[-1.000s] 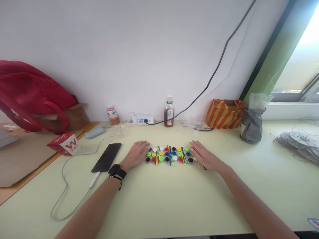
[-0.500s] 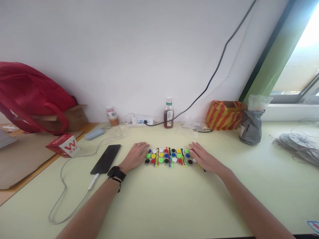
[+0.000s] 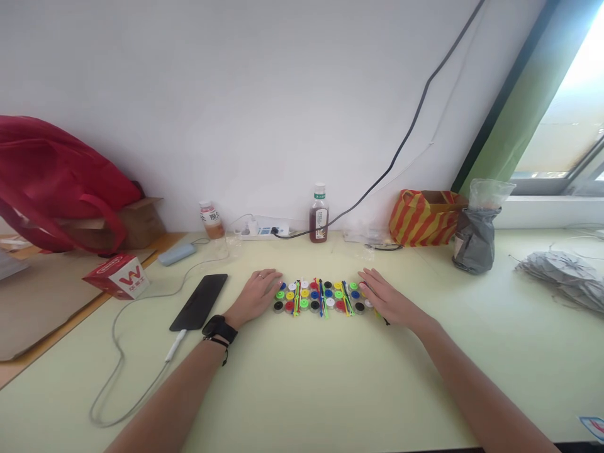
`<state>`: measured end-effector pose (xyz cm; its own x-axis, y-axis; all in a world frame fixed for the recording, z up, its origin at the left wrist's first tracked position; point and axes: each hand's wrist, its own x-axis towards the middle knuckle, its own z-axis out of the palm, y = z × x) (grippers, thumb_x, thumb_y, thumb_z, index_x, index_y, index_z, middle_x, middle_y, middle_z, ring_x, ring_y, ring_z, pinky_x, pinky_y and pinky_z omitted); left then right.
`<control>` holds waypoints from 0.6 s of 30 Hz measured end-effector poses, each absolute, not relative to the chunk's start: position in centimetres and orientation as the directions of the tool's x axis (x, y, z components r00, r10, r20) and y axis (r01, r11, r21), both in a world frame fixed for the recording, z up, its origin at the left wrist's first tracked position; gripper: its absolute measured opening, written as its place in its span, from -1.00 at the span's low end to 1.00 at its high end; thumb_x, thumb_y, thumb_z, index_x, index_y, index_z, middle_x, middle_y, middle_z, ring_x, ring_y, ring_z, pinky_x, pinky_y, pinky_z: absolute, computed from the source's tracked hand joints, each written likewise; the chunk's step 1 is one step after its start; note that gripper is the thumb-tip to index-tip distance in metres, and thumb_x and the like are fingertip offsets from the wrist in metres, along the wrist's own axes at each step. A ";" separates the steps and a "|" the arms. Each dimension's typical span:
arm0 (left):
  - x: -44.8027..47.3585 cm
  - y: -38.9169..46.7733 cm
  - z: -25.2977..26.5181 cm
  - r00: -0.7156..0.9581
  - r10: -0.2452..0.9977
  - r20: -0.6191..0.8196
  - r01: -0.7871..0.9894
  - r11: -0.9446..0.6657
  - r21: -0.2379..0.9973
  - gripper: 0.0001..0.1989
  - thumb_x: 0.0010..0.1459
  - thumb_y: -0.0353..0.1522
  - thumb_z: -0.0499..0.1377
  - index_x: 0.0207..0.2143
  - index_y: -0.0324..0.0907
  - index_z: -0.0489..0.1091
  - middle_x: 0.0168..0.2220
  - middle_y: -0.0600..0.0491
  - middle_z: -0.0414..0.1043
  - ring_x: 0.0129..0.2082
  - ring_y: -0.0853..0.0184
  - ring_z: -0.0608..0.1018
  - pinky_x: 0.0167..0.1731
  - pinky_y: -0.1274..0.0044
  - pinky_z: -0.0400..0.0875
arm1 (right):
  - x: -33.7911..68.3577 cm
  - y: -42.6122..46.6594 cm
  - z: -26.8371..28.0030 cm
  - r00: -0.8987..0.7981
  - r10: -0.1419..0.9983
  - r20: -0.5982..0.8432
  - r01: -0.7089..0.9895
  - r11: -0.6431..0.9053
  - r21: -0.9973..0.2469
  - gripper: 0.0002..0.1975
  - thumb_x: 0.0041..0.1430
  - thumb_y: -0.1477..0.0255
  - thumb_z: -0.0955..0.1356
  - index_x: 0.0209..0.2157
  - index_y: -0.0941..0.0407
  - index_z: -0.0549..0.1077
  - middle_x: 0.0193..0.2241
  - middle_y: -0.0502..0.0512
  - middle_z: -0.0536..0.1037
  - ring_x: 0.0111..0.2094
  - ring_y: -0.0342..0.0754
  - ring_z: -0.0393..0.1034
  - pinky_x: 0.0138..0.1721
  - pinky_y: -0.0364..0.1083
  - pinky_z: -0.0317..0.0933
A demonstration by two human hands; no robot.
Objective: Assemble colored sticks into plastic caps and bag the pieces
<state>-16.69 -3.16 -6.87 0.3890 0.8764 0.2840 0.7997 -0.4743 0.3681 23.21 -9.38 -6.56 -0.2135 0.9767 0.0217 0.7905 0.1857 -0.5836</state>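
Observation:
Several small round pieces with coloured tops (image 3: 314,294), in black, red, green, yellow, blue and white, stand in rows on the pale table. Thin coloured strips (image 3: 323,299) lie across them in bunches. My left hand (image 3: 257,294) rests flat at the left end of the rows, its fingers stretched out beside the end pieces. At the right end, my right hand (image 3: 384,298) lies with fingers extended over the last pieces and some strips, partly hiding them. Neither hand grips anything.
Left of my hands lie a phone (image 3: 199,302) on a charging cable and a red-white box (image 3: 117,277). Along the wall stand a pink-labelled bottle (image 3: 211,220), a power strip (image 3: 267,231), a dark drink bottle (image 3: 319,215), a striped bag (image 3: 425,219) and a grey bag (image 3: 475,242).

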 end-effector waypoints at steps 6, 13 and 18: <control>-16.7 -3.2 -6.8 0.395 0.877 0.274 0.803 -0.474 0.360 -0.52 0.46 -0.07 -0.08 0.18 -0.05 0.43 0.23 -0.04 0.40 0.25 0.11 0.35 0.29 0.19 0.24 | 23.5 -9.4 -6.0 -0.181 0.983 0.041 0.798 0.171 -0.577 -0.25 0.43 -0.07 0.04 0.45 0.05 0.09 0.49 0.05 -0.02 0.51 0.10 -0.33 0.48 0.18 -0.24; -16.6 -3.1 -6.8 0.391 0.874 0.289 0.805 -0.477 0.353 -0.53 0.45 -0.06 -0.07 0.17 -0.05 0.45 0.21 -0.04 0.41 0.25 0.10 0.36 0.27 0.18 0.26 | 23.8 -9.2 -6.0 -0.179 0.983 0.049 0.809 0.175 -0.561 -0.25 0.43 -0.07 0.03 0.45 0.06 0.09 0.49 0.08 0.00 0.51 0.12 -0.30 0.48 0.19 -0.22; -16.6 -3.1 -6.8 0.395 0.871 0.293 0.797 -0.483 0.363 -0.53 0.45 -0.06 -0.06 0.16 -0.06 0.44 0.21 -0.05 0.41 0.23 0.09 0.37 0.26 0.19 0.28 | 23.9 -9.2 -6.2 -0.192 0.977 0.094 0.803 0.211 -0.557 -0.26 0.43 -0.06 0.04 0.44 0.05 0.11 0.48 0.10 0.01 0.50 0.15 -0.26 0.47 0.23 -0.20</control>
